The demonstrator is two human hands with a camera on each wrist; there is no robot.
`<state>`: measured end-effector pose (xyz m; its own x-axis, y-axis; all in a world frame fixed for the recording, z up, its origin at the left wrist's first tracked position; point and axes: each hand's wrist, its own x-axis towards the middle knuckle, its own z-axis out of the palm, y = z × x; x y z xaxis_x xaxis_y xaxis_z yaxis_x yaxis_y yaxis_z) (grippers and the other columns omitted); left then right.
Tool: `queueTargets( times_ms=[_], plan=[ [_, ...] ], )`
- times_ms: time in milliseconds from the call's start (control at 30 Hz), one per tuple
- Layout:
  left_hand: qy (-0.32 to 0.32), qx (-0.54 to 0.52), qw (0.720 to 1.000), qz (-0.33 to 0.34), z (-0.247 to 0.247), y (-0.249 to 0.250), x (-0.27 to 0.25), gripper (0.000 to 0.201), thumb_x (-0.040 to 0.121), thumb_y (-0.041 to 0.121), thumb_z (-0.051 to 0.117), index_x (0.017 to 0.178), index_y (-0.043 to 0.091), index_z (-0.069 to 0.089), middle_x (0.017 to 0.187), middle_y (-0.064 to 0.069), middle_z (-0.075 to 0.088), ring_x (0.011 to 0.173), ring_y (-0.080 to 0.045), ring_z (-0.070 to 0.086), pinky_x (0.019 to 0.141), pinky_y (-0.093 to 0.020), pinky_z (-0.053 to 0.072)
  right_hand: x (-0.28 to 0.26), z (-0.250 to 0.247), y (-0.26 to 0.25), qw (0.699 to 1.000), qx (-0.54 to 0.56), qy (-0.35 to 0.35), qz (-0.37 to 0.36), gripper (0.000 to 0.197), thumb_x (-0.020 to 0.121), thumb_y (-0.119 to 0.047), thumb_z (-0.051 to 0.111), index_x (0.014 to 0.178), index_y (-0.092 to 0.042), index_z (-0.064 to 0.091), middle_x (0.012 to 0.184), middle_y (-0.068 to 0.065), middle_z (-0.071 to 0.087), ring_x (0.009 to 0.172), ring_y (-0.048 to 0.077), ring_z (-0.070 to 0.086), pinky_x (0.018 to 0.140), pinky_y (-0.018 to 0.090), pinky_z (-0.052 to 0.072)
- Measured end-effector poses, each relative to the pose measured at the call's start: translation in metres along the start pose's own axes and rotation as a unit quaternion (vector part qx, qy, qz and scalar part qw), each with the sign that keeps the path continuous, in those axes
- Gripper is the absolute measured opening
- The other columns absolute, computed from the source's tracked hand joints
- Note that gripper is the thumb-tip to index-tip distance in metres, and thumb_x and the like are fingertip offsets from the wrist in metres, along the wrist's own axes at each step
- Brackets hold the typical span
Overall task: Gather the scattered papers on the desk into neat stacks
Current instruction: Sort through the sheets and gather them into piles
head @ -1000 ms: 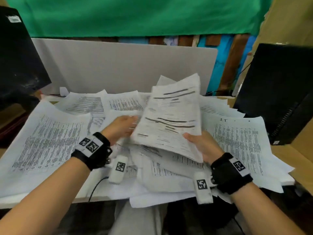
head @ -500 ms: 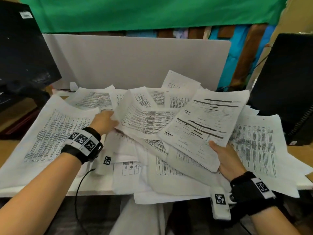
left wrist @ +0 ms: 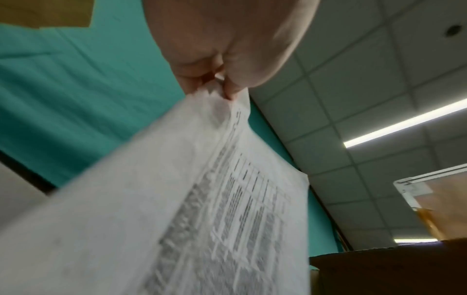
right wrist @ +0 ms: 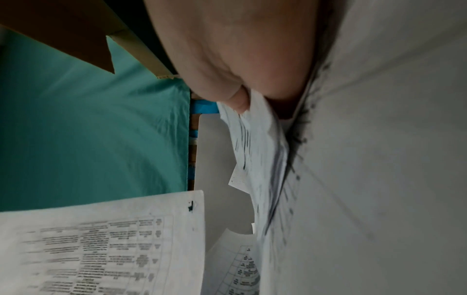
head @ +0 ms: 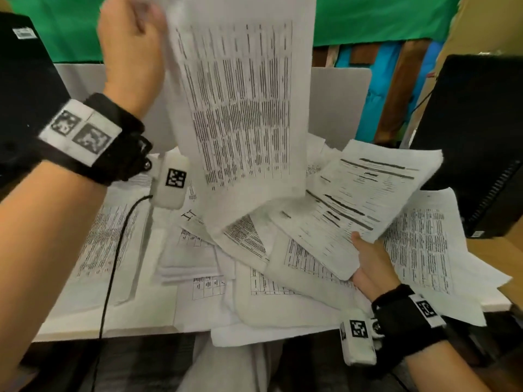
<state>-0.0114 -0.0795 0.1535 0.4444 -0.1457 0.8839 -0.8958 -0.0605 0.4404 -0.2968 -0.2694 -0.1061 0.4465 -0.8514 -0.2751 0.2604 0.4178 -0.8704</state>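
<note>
L hand [head: 133,49] pinches a sheet [head: 243,108] up high; R hand [head: 370,264] grips a sheaf [head: 365,199] w/ thumb on top, over the desk pile [head: 220,267].

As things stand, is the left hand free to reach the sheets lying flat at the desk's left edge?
Probably not yet: the left hand pinches a raised sheet high above the flat sheets.

The left hand [head: 130,49] is raised high, forearm up, and pinches the top edge of a sheet [head: 243,108]. The right hand [head: 370,264] is low near the desk's front edge, thumb on top of a bundle [head: 365,199], fingers hidden beneath.
</note>
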Motion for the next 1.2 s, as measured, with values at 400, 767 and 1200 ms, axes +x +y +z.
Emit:
queueTargets(
  times_ms=[400,767,1200],
  plan=[
    [-0.264,-0.01,0.933,-0.244,0.135,-0.046,-0.097,0.038,0.097,0.002,0.04,0.134,0.002,0.037,0.135,-0.017,0.047,0.121,-0.032,0.049,0.092,-0.032,0.04,-0.016,0.007,-0.005,0.96,-0.228,-0.158,-0.031,0.032,0.092,-0.021,0.066,0.124,-0.022,0.064,0.115,-0.003,0.074,0.106,0.013,0.07,0.091,0.03,0.053],
    [-0.281,0.058,0.887,-0.361,0.172,-0.08,-0.138,0.035,0.094,-0.001,0.037,0.127,0.005,0.043,0.115,-0.017,0.055,0.092,-0.031,0.055,0.07,-0.035,0.043,-0.016,0.009,-0.005,0.939,-0.309,-0.154,-0.003,0.042,0.097,-0.048,0.052,0.135,-0.031,0.056,0.118,-0.013,0.07,0.109,0.005,0.065,0.087,0.021,0.051],
    [-0.372,0.026,0.777,-0.507,0.119,-0.063,-0.171,0.054,0.094,0.018,0.053,0.139,-0.004,0.033,0.13,-0.014,0.049,0.114,-0.03,0.049,0.086,-0.037,0.046,-0.002,-0.001,0.001,0.96,-0.25,-0.124,0.006,0.062,0.092,-0.059,0.053,0.143,-0.025,0.045,0.149,-0.009,0.045,0.135,0.008,0.041,0.113,0.029,0.027]
  ],
)
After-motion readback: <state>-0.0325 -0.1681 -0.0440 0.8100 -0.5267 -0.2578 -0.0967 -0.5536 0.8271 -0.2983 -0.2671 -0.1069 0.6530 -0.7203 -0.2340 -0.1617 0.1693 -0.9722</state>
